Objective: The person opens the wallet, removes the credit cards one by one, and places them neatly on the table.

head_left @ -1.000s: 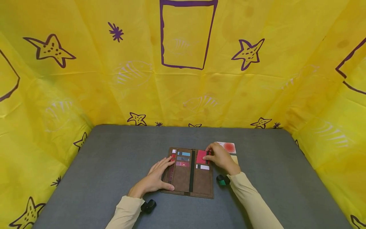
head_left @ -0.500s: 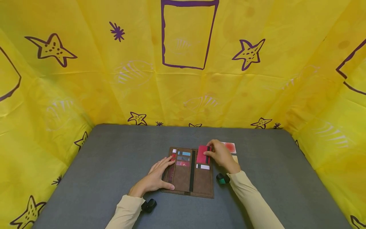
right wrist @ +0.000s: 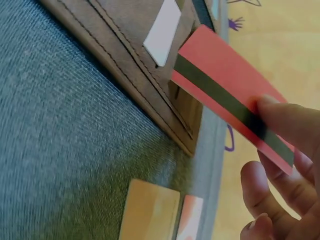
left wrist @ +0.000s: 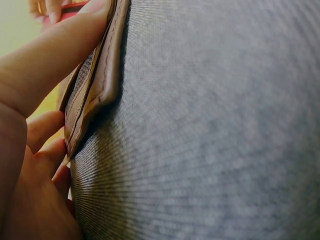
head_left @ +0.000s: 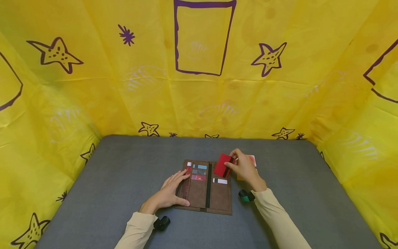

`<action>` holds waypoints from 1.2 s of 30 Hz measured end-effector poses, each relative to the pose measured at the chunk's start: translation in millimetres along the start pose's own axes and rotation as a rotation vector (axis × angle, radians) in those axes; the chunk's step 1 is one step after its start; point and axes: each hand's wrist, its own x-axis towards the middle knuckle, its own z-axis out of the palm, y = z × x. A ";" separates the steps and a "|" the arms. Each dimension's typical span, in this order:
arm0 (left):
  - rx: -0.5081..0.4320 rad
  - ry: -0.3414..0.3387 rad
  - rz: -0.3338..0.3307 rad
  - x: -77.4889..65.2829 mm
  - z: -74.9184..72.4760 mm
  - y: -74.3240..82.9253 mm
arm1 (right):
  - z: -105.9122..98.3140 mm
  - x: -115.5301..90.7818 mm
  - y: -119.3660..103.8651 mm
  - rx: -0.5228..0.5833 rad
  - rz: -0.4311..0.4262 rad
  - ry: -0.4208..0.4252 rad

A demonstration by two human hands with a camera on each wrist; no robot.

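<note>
A brown wallet [head_left: 197,197] lies spread open on the grey table, with several cards in its slots. My right hand [head_left: 246,167] pinches a red card [head_left: 222,165] with a black stripe between thumb and fingers. In the right wrist view the red card [right wrist: 225,75] is tilted, lifted over the wallet's upper right corner. A white card [head_left: 220,181] sits in the slot below. My left hand [head_left: 168,192] rests on the wallet's left side, its fingers extended and its thumb on the lower edge, as the left wrist view also shows.
Next to the wallet, partly behind my right hand, lie a yellowish card [right wrist: 150,210] and a white card with a red circle [right wrist: 190,217]. A yellow patterned cloth [head_left: 199,103] stands around the table's back and sides.
My right hand has drawn the red card up out of the wallet's upper right slot and tilted it to the right. The left hand has stayed in place.
</note>
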 end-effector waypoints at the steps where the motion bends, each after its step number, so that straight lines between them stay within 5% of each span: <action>1: 0.001 0.000 0.001 0.0 0.1 0.1 | -1.1 -1.4 0.9 0.014 -0.010 0.002; 36: -0.005 0.002 -0.025 -0.3 0.4 -0.1 | -28.2 -43.3 30.4 0.016 0.008 -0.006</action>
